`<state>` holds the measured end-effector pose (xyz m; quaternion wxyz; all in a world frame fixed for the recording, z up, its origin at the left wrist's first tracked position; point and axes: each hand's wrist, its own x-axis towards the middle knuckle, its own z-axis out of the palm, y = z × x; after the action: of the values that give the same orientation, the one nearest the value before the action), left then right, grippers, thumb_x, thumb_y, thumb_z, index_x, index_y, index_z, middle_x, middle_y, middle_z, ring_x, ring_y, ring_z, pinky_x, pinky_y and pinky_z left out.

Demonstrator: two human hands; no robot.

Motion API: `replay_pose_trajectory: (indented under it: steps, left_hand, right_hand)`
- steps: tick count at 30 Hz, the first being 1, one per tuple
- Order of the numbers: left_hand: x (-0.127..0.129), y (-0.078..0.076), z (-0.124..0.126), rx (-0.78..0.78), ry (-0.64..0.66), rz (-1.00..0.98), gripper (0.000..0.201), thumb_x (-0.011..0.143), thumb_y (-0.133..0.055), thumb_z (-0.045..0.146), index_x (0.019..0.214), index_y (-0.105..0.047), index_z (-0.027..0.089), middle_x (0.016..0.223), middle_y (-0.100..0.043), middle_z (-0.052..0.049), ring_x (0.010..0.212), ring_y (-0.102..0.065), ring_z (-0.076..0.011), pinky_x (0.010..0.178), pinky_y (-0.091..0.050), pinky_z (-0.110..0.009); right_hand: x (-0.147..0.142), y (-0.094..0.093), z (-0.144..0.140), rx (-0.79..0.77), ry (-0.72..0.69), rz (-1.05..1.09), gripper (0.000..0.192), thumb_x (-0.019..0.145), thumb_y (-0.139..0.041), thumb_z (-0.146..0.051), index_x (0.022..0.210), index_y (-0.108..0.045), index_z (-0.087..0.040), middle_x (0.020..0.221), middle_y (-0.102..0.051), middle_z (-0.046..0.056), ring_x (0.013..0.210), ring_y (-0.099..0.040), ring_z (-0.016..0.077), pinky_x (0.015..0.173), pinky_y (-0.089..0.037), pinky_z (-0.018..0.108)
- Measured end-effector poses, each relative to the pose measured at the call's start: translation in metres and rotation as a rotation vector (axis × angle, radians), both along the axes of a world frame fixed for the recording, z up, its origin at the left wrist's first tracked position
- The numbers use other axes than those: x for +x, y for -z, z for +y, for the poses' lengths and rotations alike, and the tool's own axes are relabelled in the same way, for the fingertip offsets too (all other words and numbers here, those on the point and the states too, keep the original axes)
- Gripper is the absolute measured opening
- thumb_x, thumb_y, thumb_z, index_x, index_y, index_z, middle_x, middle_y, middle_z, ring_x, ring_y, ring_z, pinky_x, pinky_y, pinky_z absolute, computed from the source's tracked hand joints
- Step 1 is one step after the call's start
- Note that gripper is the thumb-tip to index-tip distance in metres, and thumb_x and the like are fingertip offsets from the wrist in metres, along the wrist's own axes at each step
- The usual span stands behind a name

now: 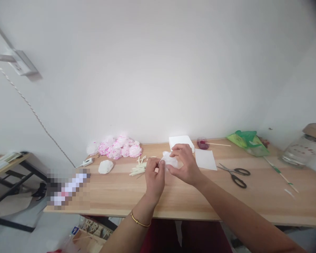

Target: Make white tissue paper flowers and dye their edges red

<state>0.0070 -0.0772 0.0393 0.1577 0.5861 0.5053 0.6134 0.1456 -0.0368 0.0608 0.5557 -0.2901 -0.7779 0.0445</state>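
Note:
Pinched between the thumb and fingers of my left hand (155, 177) is a crumpled piece of thin white paper (169, 160), low over the table. My right hand (186, 164) is at the paper's right side, its thumb and fingers curved and spread apart around the edge. Whether those fingertips press on the paper is hard to tell. Pale cream sticks (138, 170) lie in a loose pile just left of my left hand. Behind my right hand is a stack of white paper (180, 141), with a flat white sheet (205, 159) beside it.
Several pink-and-white paper puffs (121, 147) and a white one (105, 167) are at left. To the right are black-handled scissors (235, 174), a dish of dark red liquid (202, 143) with a stick, a green plastic bag (249, 142), a green-banded stick (276, 169) and a glass jar (301, 149).

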Motion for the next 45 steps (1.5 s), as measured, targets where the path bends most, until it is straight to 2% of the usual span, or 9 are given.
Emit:
replay_pose_trajectory:
  steps: [4, 12, 20, 23, 27, 30, 34, 38, 45]
  left_hand:
    - [-0.008, -0.003, -0.003, 0.104, -0.04, 0.043, 0.017, 0.086, -0.052, 0.029, 0.076, -0.059, 0.018, 0.08, -0.054, -0.003, 0.081, -0.05, -0.0161, 0.077, -0.039, -0.029]
    - [-0.014, 0.0, 0.014, -0.138, 0.201, -0.198, 0.021, 0.084, -0.055, 0.038, 0.086, -0.061, 0.017, 0.083, -0.057, -0.003, 0.078, -0.053, -0.0151, 0.07, -0.042, -0.026]
    - [-0.017, 0.0, 0.036, 0.07, -0.012, 0.018, 0.014, 0.084, -0.056, 0.029, 0.077, -0.063, 0.019, 0.084, -0.056, -0.005, 0.085, -0.052, -0.017, 0.076, -0.04, -0.029]
    - [-0.016, 0.003, 0.049, -0.018, 0.063, -0.172, 0.016, 0.081, -0.059, 0.032, 0.075, -0.063, 0.018, 0.08, -0.058, -0.004, 0.082, -0.053, -0.0164, 0.076, -0.042, -0.029]
    - [-0.011, 0.002, 0.07, -0.301, 0.344, -0.78, 0.02, 0.075, -0.066, 0.036, 0.084, -0.065, 0.017, 0.075, -0.063, -0.002, 0.07, -0.057, -0.0135, 0.069, -0.046, -0.028]
    - [-0.007, -0.001, 0.083, -0.424, 0.528, -1.046, 0.029, 0.069, -0.073, 0.024, 0.096, -0.065, 0.02, 0.088, -0.068, -0.003, 0.074, -0.062, -0.0139, 0.073, -0.049, -0.03]
    - [-0.006, 0.008, 0.095, -0.473, 0.633, -1.168, 0.03, 0.073, -0.07, 0.02, 0.102, -0.065, 0.021, 0.097, -0.07, -0.005, 0.083, -0.065, -0.0167, 0.08, -0.052, -0.033]
    - [-0.006, 0.028, 0.102, -0.514, 0.62, -1.205, 0.031, 0.074, -0.069, 0.019, 0.105, -0.064, 0.021, 0.101, -0.069, -0.006, 0.087, -0.066, -0.0178, 0.081, -0.053, -0.033]
    - [-0.002, 0.049, 0.102, -0.602, 0.562, -1.142, 0.033, 0.074, -0.069, 0.023, 0.107, -0.063, 0.02, 0.091, -0.07, -0.006, 0.072, -0.065, -0.0153, 0.073, -0.054, -0.033]
  right_hand:
    - [-0.008, -0.008, -0.002, -0.106, -0.002, 0.02, 0.009, 0.079, -0.056, -0.017, 0.074, -0.05, -0.021, 0.091, -0.054, 0.005, 0.093, -0.05, 0.0218, 0.086, -0.039, 0.04]
    - [-0.012, -0.008, 0.006, -0.248, -0.109, 0.115, 0.01, 0.084, -0.052, -0.019, 0.075, -0.049, -0.021, 0.088, -0.054, 0.005, 0.089, -0.05, 0.0195, 0.082, -0.041, 0.036]
    - [-0.009, -0.003, 0.026, -0.299, -0.094, 0.155, 0.011, 0.084, -0.053, -0.023, 0.074, -0.049, -0.021, 0.087, -0.055, 0.004, 0.087, -0.052, 0.019, 0.081, -0.04, 0.034]
    - [-0.009, 0.004, 0.036, -0.422, -0.121, 0.231, 0.015, 0.086, -0.05, -0.028, 0.073, -0.049, -0.021, 0.085, -0.054, 0.003, 0.083, -0.052, 0.0177, 0.077, -0.041, 0.031]
    - [-0.01, 0.008, 0.051, -0.542, -0.133, 0.375, 0.017, 0.09, -0.046, -0.034, 0.079, -0.052, -0.021, 0.083, -0.053, 0.002, 0.081, -0.05, 0.0169, 0.075, -0.041, 0.03]
    - [-0.009, 0.006, 0.059, -0.55, -0.139, 0.405, 0.017, 0.089, -0.047, -0.035, 0.08, -0.053, -0.021, 0.083, -0.053, 0.002, 0.081, -0.05, 0.0165, 0.075, -0.041, 0.029]
    - [-0.008, 0.01, 0.068, -0.569, -0.157, 0.403, 0.015, 0.088, -0.05, -0.036, 0.085, -0.052, -0.021, 0.085, -0.053, 0.002, 0.077, -0.05, 0.0149, 0.072, -0.043, 0.028]
    - [-0.006, 0.031, 0.077, -0.756, -0.105, 0.429, 0.021, 0.086, -0.051, -0.041, 0.095, -0.051, -0.022, 0.083, -0.056, 0.001, 0.075, -0.052, 0.0148, 0.068, -0.044, 0.027]
    - [-0.002, 0.049, 0.086, -0.937, -0.204, 0.313, 0.025, 0.085, -0.05, -0.046, 0.08, -0.052, -0.021, 0.07, -0.052, -0.001, 0.066, -0.048, 0.0141, 0.06, -0.042, 0.027]
